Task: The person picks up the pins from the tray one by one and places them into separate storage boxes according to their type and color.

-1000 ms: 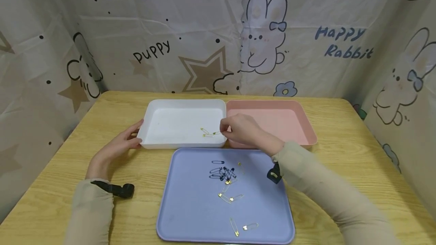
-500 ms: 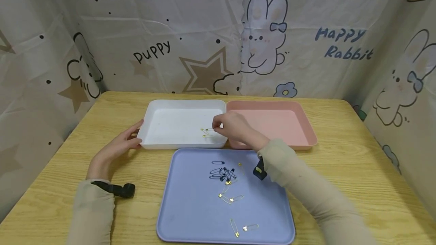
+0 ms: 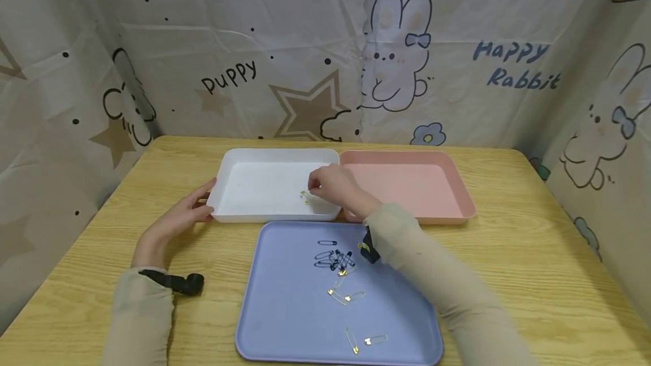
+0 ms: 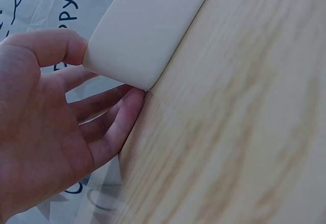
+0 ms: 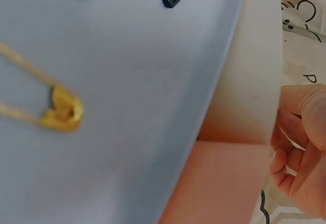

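Free room above pink tray point(image 3: 407, 185), white tray point(image 3: 264, 185) barred left by left hand point(image 3: 175, 216), right by right hand point(image 3: 337, 184)

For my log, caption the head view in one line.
Left hand touches the white tray, right hand reaches in; black pins and gold pins lie on the blue tray.

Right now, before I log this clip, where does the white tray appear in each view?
Head: the white tray lies just left of centre, beside the pink tray, with the left hand touching its left end.
Left wrist: top of the picture, left of centre, a corner by the left hand.
Right wrist: a pale band right of centre, above the pink tray in the picture.
Shared landmark: the printed cloth backdrop.
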Action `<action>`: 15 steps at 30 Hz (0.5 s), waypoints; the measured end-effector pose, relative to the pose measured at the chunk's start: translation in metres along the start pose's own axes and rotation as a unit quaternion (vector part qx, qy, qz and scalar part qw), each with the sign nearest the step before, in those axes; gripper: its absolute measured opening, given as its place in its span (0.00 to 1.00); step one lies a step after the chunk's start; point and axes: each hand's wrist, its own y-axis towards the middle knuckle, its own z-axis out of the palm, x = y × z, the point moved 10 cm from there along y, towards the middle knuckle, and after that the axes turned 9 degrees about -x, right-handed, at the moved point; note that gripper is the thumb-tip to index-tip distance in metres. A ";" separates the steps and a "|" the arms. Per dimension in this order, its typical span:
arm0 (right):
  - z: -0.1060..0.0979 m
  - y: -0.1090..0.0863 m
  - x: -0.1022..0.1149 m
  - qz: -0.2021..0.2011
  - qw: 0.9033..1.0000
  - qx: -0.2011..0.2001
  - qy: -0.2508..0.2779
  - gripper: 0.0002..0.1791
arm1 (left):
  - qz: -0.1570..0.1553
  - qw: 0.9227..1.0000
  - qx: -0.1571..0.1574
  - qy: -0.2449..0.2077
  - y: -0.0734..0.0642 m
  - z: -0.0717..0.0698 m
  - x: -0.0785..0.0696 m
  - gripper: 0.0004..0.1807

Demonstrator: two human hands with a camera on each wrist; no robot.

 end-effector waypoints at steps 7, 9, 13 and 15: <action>0.015 0.003 -0.002 0.043 0.998 0.043 0.008 0.05 | -0.005 1.000 0.001 0.007 0.002 0.001 0.004 0.37; 0.019 0.003 -0.003 0.049 0.998 0.049 0.005 0.05 | -0.002 1.000 0.001 0.007 0.001 0.002 0.003 0.37; 0.022 0.004 -0.001 0.039 0.998 0.048 -0.010 0.05 | -0.003 1.000 -0.002 0.011 0.001 0.001 0.004 0.36; 0.021 0.004 -0.001 0.039 0.998 0.047 -0.010 0.05 | -0.004 1.000 -0.003 0.009 0.001 -0.001 0.004 0.36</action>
